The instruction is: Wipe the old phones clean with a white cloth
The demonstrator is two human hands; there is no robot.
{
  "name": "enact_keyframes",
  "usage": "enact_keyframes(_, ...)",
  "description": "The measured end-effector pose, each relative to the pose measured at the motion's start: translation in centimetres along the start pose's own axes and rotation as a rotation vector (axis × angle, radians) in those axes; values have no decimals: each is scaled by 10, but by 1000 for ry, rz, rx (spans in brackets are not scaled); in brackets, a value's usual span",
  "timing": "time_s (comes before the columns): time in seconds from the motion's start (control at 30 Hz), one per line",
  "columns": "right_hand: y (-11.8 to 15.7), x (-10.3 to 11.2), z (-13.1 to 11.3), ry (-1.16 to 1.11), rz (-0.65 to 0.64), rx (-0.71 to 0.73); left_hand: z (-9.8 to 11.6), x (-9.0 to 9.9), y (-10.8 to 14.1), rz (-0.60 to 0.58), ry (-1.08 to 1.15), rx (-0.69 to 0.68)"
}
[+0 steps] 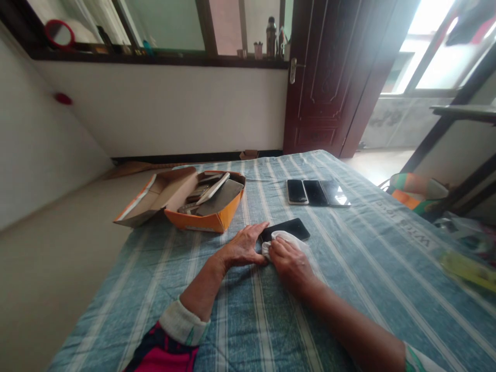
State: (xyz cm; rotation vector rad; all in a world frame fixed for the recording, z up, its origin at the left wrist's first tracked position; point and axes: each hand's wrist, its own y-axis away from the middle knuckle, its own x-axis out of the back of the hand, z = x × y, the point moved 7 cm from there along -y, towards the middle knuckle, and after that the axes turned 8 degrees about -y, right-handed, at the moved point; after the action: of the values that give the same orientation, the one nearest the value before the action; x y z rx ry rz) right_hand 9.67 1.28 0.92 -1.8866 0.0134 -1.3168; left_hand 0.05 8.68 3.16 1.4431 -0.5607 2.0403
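Observation:
A black smartphone [295, 224] lies on the striped bed cover, its dark screen up. My left hand [245, 245] grips the phone's left end, fingers at the far edge and thumb at the near one. My right hand [290, 261] is closed on a white cloth [289, 237], bunched against the phone's screen and covering its near part. Farther back, a row holds a phone with a pale frame [296, 191], a second dark phone [315, 192] and a wider glossy one [336, 193].
An orange cardboard box [209, 219] stands open at the left, filled with several phones and flat pieces; its lid [155, 199] is folded out leftward. The blue striped cover [217, 320] reaches to the bed's edges. A dark red door [325, 77] is behind, and plastic bags [465, 232] lie at the right.

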Motion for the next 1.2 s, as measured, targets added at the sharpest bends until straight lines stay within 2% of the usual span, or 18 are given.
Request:
enact_keyframes(0.13, 10, 10, 27, 1, 29, -110, -1, 1, 2, -38, 64, -14)
enact_keyframes(0.2, 14, 12, 32, 9, 38, -129, -1, 1, 1, -53, 69, -13)
enact_keyframes(0.5, -2, -3, -17, -66, 1, 24, -2, -1, 1, -80, 51, -48)
enact_keyframes(0.63, -6, -3, -22, -185, -50, 73, -2, -1, 2, -99, 49, -56)
enact_keyframes(0.77, -9, 5, -21, -452, -92, 70, 1, 0, 3, -141, 47, -50)
enact_keyframes(0.83, -9, 10, -16, -641, -99, 20, 1, 0, 4, -163, 61, -37)
enact_keyframes(0.9, -8, 18, -4, -837, -48, -80, -1, -1, 4, -183, 83, -25)
enact_keyframes(1.0, 1, 32, 37, -1030, 188, -360, -6, -4, 4, -208, 131, -22)
enact_keyframes(1.07, 10, 39, 65, -1014, 371, -537, -8, -7, 3, -218, 172, -30)
enact_keyframes(1.1, 14, 40, 74, -987, 419, -588, -9, -7, 3, -220, 191, -33)
enact_keyframes(1.13, 15, 39, 79, -949, 436, -611, -10, -8, 3, -219, 207, -36)
enact_keyframes(1.2, 13, 32, 77, -861, 390, -581, -10, -8, 3, -216, 223, -35)
